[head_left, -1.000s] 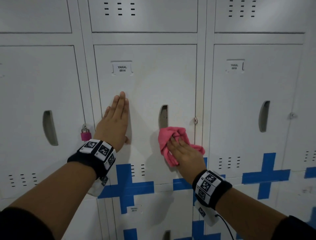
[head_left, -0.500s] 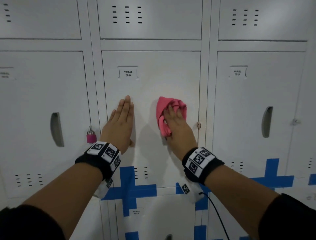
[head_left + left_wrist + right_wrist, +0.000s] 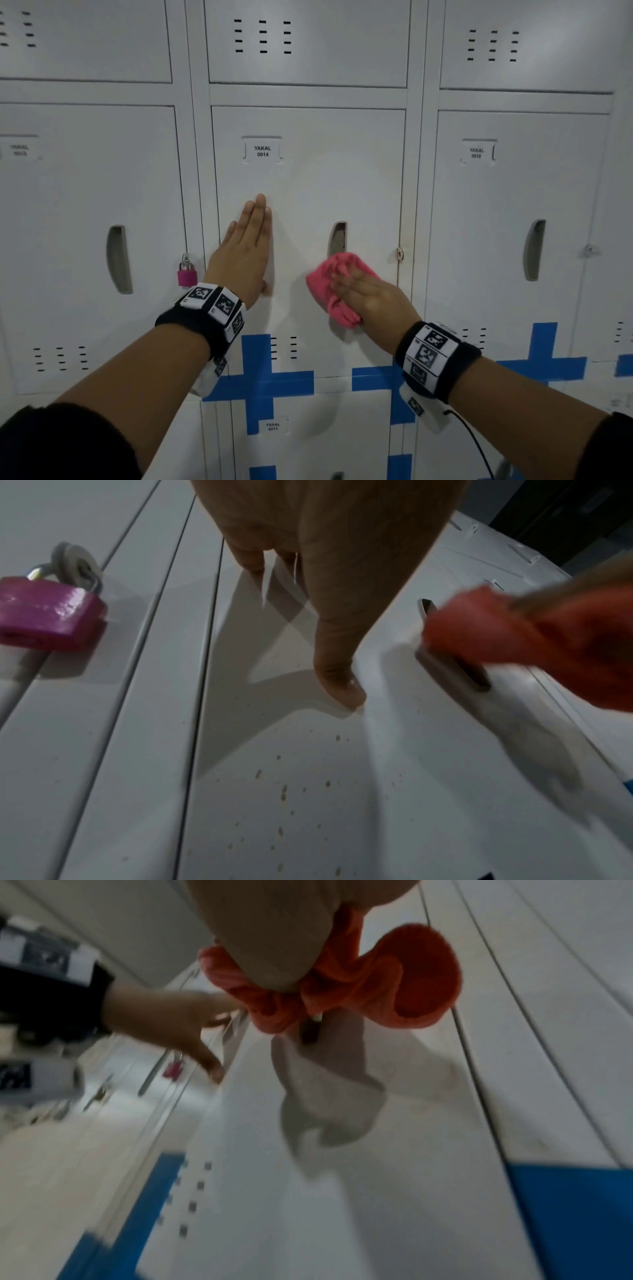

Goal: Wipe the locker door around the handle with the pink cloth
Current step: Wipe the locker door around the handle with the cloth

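The white locker door [image 3: 308,192] labelled YAKAL 0014 fills the middle of the head view, with a recessed slot handle [image 3: 338,238] right of centre. My right hand [image 3: 368,291] presses the bunched pink cloth [image 3: 329,284] flat against the door just below the handle, fingers straight and blurred by motion. The cloth [image 3: 387,988] bulges out beside my palm in the right wrist view and covers the handle's lower end [image 3: 455,666] in the left wrist view. My left hand [image 3: 248,240] lies flat on the door's left part, fingers straight and together.
A pink padlock [image 3: 186,274] hangs on the hasp between this door and the left neighbour. Similar doors with slot handles stand left [image 3: 118,258] and right [image 3: 533,250]. Blue tape crosses [image 3: 260,380] run along the lower edge. Small brown specks [image 3: 284,791] dot the door below my left hand.
My right hand has swept the cloth down from above and left of the handle to just below it. The left hand has stayed pressed in place.
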The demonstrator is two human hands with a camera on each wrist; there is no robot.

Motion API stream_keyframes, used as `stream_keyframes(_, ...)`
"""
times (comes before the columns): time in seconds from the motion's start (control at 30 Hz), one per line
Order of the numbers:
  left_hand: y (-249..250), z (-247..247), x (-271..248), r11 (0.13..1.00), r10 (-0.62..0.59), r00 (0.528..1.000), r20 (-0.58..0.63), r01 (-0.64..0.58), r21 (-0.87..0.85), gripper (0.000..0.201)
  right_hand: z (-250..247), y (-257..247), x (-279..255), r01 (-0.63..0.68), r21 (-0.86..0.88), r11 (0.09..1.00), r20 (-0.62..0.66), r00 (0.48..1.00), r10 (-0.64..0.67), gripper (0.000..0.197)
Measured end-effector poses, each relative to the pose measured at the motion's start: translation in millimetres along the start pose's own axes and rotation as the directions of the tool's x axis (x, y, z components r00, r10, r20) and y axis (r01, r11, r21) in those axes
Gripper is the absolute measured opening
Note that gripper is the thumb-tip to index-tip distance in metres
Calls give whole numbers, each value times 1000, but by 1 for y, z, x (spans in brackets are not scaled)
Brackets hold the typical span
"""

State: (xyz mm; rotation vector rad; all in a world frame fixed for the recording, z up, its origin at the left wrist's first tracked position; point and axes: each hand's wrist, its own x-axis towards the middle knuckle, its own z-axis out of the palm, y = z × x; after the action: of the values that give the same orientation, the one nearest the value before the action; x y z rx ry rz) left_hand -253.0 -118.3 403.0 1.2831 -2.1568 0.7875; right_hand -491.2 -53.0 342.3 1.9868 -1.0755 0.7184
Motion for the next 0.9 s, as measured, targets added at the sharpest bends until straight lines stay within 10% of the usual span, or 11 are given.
stream_keyframes(0.13, -1, 2, 1, 1000, -5, 999, -33, 4, -27, 130, -21, -2, 35, -197, -11, 980, -172, 966, 193, 47)
stream_keyframes(0.27, 1, 0, -1, 999, -6, 1000, 4, 6, -40, 132, -21, -17, 54, -474, -37, 880, 91, 875, 475, 72)
stream_keyframes(0.63, -1, 7, 1, 1000, -4, 1000, -31, 4, -13, 131, 5, -34, 38, -287, -380, 879, 94, 933, 346, 78)
stream_keyframes(0.9, 0, 6, 1, 1000, -6, 1000, -24, 6, -4, 132, -7, -34, 54, -265, -326, 907, 64, 951, 301, 61)
